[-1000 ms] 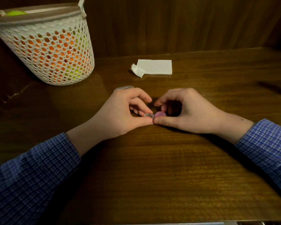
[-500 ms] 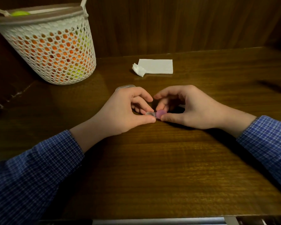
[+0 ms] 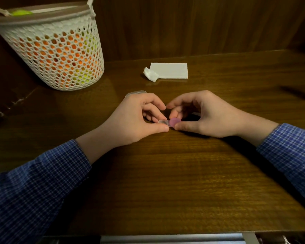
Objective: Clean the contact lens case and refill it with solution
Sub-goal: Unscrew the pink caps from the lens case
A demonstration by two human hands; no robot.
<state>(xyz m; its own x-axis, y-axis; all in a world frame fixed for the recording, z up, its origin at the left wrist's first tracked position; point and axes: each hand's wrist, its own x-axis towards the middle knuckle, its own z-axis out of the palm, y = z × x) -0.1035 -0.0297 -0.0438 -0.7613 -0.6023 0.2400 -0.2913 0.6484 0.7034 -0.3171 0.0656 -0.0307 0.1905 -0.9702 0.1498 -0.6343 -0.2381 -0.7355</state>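
Note:
A small contact lens case (image 3: 165,122) lies on the wooden table (image 3: 165,173) between my hands. Its right side carries a pink-purple cap (image 3: 174,121); its left side looks clear. My left hand (image 3: 139,118) pinches the clear left end between thumb and fingers. My right hand (image 3: 202,115) curls round the pink cap with thumb and fingertips on it. A clear, rounded object (image 3: 136,93) peeks out just behind my left hand, mostly hidden. No solution bottle is visible.
A white mesh basket (image 3: 60,55) holding orange and green things stands at the back left. A folded white tissue (image 3: 171,70) with a crumpled piece (image 3: 151,74) lies behind my hands. A wooden wall closes the back; the table's front edge is near me.
Both hands have stayed on the case. The right hand's fingers have shifted slightly round the pink cap, and the view has drifted a little.

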